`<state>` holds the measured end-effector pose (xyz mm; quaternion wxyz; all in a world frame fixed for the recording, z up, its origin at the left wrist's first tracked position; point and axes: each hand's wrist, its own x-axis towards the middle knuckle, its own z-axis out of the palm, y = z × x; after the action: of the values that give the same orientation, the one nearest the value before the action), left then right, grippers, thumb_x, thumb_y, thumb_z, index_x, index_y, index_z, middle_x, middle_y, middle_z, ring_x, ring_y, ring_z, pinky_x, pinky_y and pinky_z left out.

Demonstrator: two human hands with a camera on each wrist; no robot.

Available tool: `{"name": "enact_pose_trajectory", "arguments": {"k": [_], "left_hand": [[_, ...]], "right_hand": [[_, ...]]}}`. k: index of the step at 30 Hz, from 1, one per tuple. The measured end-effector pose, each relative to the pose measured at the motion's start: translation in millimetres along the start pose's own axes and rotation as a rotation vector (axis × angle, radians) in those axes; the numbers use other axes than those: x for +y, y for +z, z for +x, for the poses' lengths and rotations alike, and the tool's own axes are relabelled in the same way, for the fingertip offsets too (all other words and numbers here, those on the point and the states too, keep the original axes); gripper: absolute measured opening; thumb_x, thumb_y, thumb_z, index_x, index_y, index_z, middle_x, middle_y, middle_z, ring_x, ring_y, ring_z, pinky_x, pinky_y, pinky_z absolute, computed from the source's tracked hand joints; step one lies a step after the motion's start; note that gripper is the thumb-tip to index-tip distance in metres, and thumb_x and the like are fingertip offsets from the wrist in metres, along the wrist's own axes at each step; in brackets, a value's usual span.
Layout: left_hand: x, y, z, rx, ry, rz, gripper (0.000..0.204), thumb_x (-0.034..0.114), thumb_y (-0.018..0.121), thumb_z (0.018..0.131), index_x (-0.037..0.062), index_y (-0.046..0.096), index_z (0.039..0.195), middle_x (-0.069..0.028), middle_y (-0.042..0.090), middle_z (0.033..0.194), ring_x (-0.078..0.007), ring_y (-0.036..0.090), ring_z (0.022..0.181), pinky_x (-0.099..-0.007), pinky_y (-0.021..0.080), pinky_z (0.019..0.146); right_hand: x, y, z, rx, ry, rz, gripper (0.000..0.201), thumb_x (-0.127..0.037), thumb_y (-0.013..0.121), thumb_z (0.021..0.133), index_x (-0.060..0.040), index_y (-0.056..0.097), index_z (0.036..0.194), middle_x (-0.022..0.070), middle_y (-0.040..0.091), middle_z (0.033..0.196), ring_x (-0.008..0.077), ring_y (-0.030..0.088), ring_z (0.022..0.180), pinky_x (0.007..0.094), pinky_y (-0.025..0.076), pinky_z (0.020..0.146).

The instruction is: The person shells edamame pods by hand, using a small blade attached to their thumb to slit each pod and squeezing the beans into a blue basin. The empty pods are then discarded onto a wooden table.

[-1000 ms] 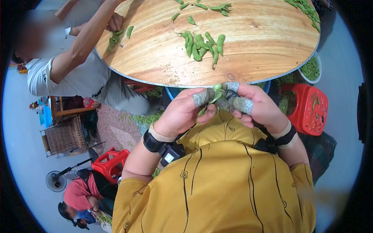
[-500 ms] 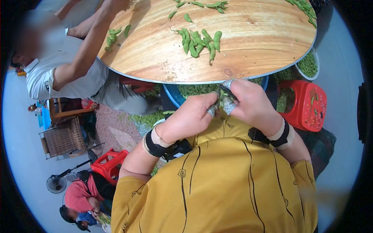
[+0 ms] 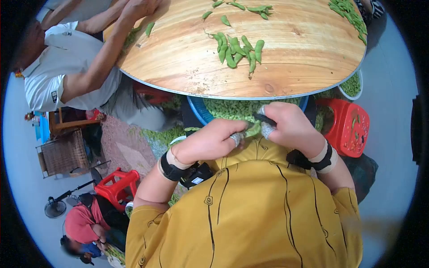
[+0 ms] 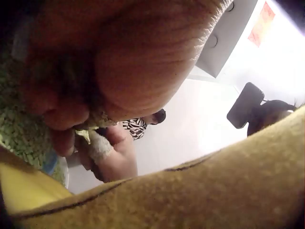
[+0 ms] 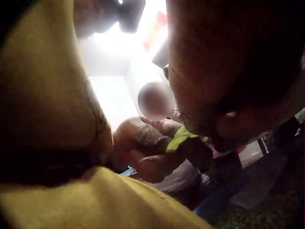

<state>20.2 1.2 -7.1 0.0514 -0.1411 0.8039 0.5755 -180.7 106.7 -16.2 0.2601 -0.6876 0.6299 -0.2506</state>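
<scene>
In the head view a green soybean pod (image 3: 254,129) shows between the fingertips of both hands, over the lap. My left hand (image 3: 208,140) pinches the pod from one side, its fingers curled. From the other side my right hand (image 3: 292,125) grips it with thumb and finger. Grey tape wraps several fingertips, and a dark band shows on the right hand's fingers. The right wrist view shows the pod (image 5: 180,138) bright green at the left hand's taped fingers. Just beyond the hands is a blue basin (image 3: 196,109) full of shelled green beans.
The wooden table (image 3: 178,67) stands in front, with a small pile of pods (image 3: 239,50) on it. Another pile (image 3: 348,18) lies at its far right. A red stool (image 3: 353,127) stands at the right. A person (image 3: 76,67) in white works at the left.
The hands have turned from palms up to backs up and drawn slightly apart, still at the pod. More of the bean basin now shows. The person at the left has shifted their hands farther up.
</scene>
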Motion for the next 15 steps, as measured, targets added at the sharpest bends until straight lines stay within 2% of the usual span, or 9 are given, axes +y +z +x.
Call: {"name": "enact_pose_trajectory", "arguments": {"k": [2,3,5,7,9,10,11,13,15], "left_hand": [[3.8,-8.7,-8.7,-0.037,-0.169,-0.305,0.033,-0.002,0.038,0.08,0.0003,0.055,0.107,-0.0042,0.06,0.081,-0.011,0.049,0.064,-0.0238,0.042,0.06],[2.8,-9.8,-11.6,-0.032,-0.175,-0.311,0.033,-0.002,0.038,0.08,0.0003,0.055,0.107,-0.0042,0.06,0.081,-0.011,0.049,0.064,-0.0238,0.042,0.06],[1.0,-11.7,-15.6,0.005,-0.187,-0.461,0.038,-0.002,0.038,0.08,-0.0002,0.052,0.115,-0.006,0.063,0.082,-0.0142,0.058,0.071,-0.0299,0.046,0.064],[-4.4,-14.2,-21.1,-0.031,-0.257,-0.563,0.038,0.0,0.039,0.083,-0.0001,0.049,0.119,-0.0051,0.062,0.083,-0.0142,0.058,0.073,-0.0285,0.046,0.065],[-7.3,-15.4,-24.7,0.025,-0.291,-0.563,0.035,0.001,0.04,0.085,0.0005,0.052,0.117,-0.0059,0.062,0.081,-0.013,0.056,0.069,-0.0273,0.045,0.063],[-10.1,-15.9,-28.3,0.024,-0.285,-0.561,0.035,0.001,0.04,0.085,0.0005,0.052,0.117,-0.0059,0.062,0.081,-0.013,0.056,0.069,-0.0273,0.045,0.063],[-14.2,-17.2,-33.7,0.087,-0.247,-0.46,0.033,0.001,0.043,0.085,0.0006,0.053,0.116,-0.0055,0.062,0.083,-0.0127,0.055,0.068,-0.0268,0.044,0.062],[-27.2,-20.4,-48.9,0.148,-0.196,-0.356,0.032,0.002,0.046,0.085,0.0007,0.054,0.115,-0.0052,0.062,0.084,-0.0125,0.054,0.067,-0.0263,0.044,0.06],[-46.0,-22.7,-72.4,0.2,-0.278,0.553,0.024,0.007,0.056,0.081,0.0018,0.06,0.104,-0.0138,0.063,0.088,-0.0291,0.06,0.076,-0.0377,0.047,0.066]], "right_hand": [[3.8,-1.8,-0.1,-0.116,-0.087,0.015,0.016,-0.013,0.062,0.068,-0.002,0.057,0.08,0.0169,0.057,0.075,0.0375,0.057,0.074,0.046,0.046,0.066],[4.2,-1.8,-0.2,-0.124,-0.09,0.019,0.016,-0.013,0.062,0.068,-0.002,0.057,0.08,0.0169,0.057,0.075,0.0375,0.057,0.074,0.046,0.046,0.066],[3.0,-4.0,0.3,-0.088,-0.085,-0.027,0.013,-0.013,0.061,0.072,-0.0028,0.059,0.08,0.0173,0.058,0.074,0.0379,0.057,0.073,0.0465,0.046,0.065],[-6.8,-20.0,10.5,-0.059,-0.034,-0.006,0.013,-0.014,0.061,0.075,-0.0027,0.059,0.08,0.0193,0.058,0.072,0.0387,0.057,0.071,0.0456,0.046,0.064],[-6.5,-33.8,22.5,0.026,0.147,0.047,0.013,-0.008,0.061,0.077,-0.0002,0.061,0.088,0.016,0.059,0.072,0.0306,0.058,0.066,0.0363,0.047,0.064],[-2.9,-40.8,31.8,0.093,0.118,-0.017,0.013,-0.008,0.06,0.078,-0.0002,0.06,0.089,0.016,0.059,0.073,0.0286,0.058,0.066,0.0348,0.047,0.064],[1.7,-48.7,43.5,0.163,0.09,-0.084,0.014,-0.009,0.059,0.08,-0.0002,0.06,0.09,0.0161,0.059,0.074,0.0267,0.058,0.066,0.0332,0.047,0.064],[13.4,-59.8,66.1,0.213,0.067,-0.062,0.017,-0.008,0.058,0.078,-0.0002,0.059,0.094,0.0175,0.06,0.077,0.0303,0.059,0.069,0.0342,0.047,0.066],[37.0,-63.6,88.9,0.269,-0.11,-0.201,0.021,-0.011,0.06,0.073,-0.0015,0.056,0.091,0.0212,0.059,0.082,0.041,0.057,0.08,0.0451,0.046,0.068]]}}
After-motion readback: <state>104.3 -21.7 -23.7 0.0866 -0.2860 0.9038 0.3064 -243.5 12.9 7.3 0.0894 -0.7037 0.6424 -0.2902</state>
